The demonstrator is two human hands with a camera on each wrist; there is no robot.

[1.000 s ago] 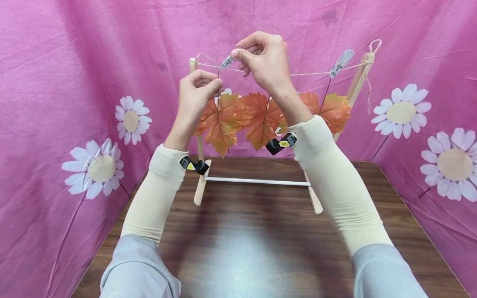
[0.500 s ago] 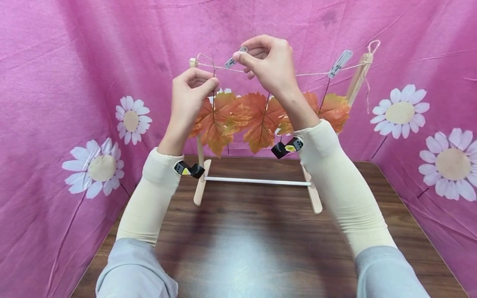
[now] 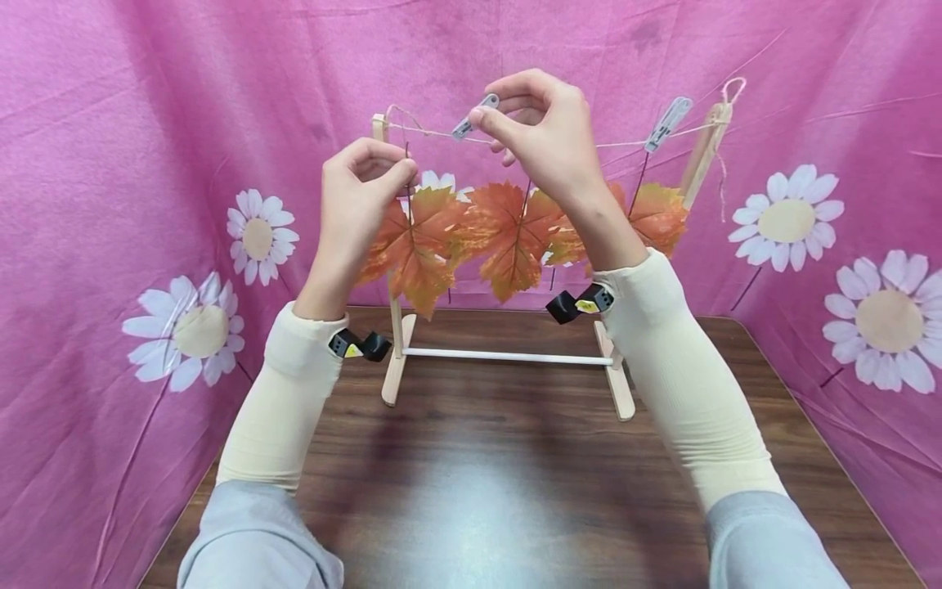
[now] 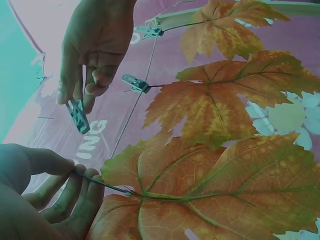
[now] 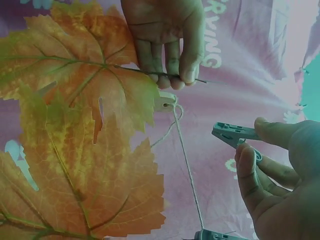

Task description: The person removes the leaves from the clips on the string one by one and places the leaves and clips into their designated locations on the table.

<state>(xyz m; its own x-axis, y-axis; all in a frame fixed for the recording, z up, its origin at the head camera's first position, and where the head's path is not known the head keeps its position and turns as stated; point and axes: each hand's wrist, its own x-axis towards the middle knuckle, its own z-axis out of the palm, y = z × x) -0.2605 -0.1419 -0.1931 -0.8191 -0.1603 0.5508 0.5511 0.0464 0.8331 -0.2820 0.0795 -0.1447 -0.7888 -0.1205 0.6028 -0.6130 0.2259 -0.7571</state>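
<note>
My left hand (image 3: 362, 196) pinches the thin dark stem of an orange leaf (image 3: 418, 254) between thumb and fingers, just below the left part of the string (image 3: 618, 145). The leaf hangs down from the fingers, its stem tip poking up above them. In my right hand (image 3: 552, 135), thumb and fingers grip a grey clothespin (image 5: 235, 133), held apart from the leaf stem. Two other leaves (image 4: 210, 100) hang from the string by clothespins (image 4: 136, 83), one in the middle and one at the right.
The string runs between two wooden posts (image 3: 706, 155), joined low down by a white rod (image 3: 508, 357). The stand's feet (image 3: 621, 393) rest on a dark wooden table (image 3: 471, 483). A pink cloth (image 3: 132, 123) with white flowers surrounds it.
My left hand has moved left and slightly down with its leaf. My right hand has shifted right with the clothespin, so the gap between the hands is wider.
</note>
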